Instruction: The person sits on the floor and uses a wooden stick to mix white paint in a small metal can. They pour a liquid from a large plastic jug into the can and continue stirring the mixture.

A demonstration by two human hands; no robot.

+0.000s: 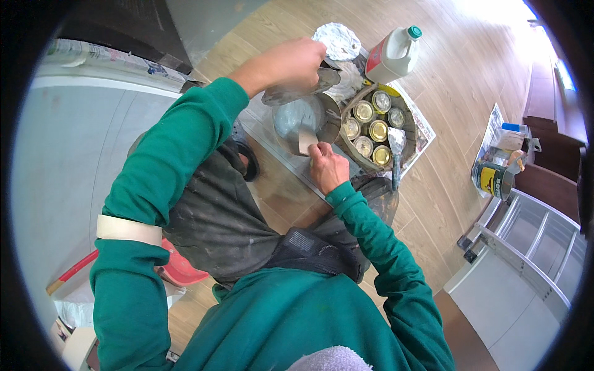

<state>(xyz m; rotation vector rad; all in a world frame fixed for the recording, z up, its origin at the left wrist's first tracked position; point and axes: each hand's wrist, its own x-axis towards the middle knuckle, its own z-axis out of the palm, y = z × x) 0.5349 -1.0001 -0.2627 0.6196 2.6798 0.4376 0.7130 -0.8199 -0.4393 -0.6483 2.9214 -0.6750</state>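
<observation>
My left hand (297,62), slightly blurred, grips a stained metal lid (284,94) above an open metal can (332,120) that has pale bluish-white contents (291,117). My right hand (328,164) holds a flat beige scraper (307,139) inside the can at its near side. Right of the can, a box (353,151) holds several small tins with gold and silver lids (378,130); a paint-smeared putty knife (396,162) lies at its right edge. Behind are crumpled white material (337,42) and a white jug with green cap (390,59).
A paint can (492,180) and supplies rest on paper at the right, near an aluminium ladder (535,235) and brown boards (544,167). A grey panel (74,161) and red dustpan (185,266) are at left. A tape roll (129,227) circles my left arm. Wooden flooring (433,235) surrounds everything.
</observation>
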